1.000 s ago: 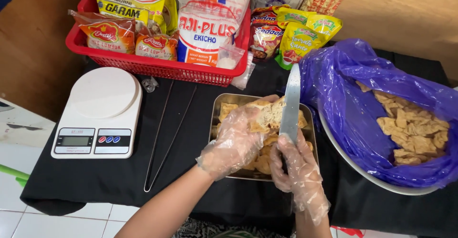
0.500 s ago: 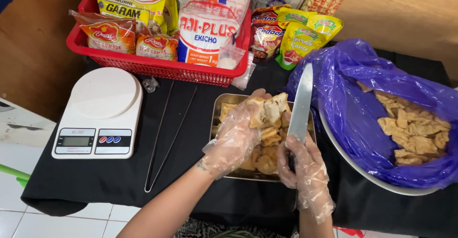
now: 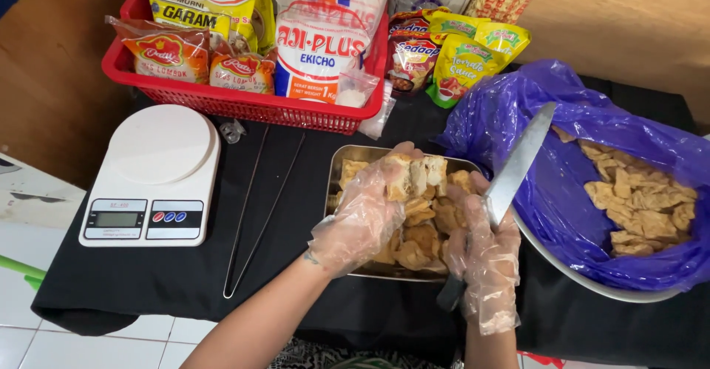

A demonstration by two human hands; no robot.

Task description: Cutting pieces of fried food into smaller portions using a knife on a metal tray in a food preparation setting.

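Both my hands wear clear plastic gloves. My left hand (image 3: pixel 366 217) holds a cluster of pale fried tofu pieces (image 3: pixel 416 175) lifted above a rectangular metal tray (image 3: pixel 339 168) filled with more brown tofu (image 3: pixel 414 239). My right hand (image 3: pixel 484 269) grips the dark handle of a long kitchen knife (image 3: pixel 518 163), whose blade points up and to the right, tilted over the edge of a bowl lined with a purple plastic bag (image 3: pixel 547 199). Inside that bag lie several cut tofu pieces (image 3: pixel 636 206).
A white digital kitchen scale (image 3: pixel 155 177) sits at the left on the black tablecloth. Long metal tongs (image 3: pixel 259 214) lie between scale and tray. A red basket (image 3: pixel 244 106) of seasoning packets stands at the back, with more sachets (image 3: pixel 458 58) beside it.
My left hand has lifted tofu pieces up out of the tray. The knife in my right hand has swung from nearly upright over the tray to leaning right, toward the purple bag.
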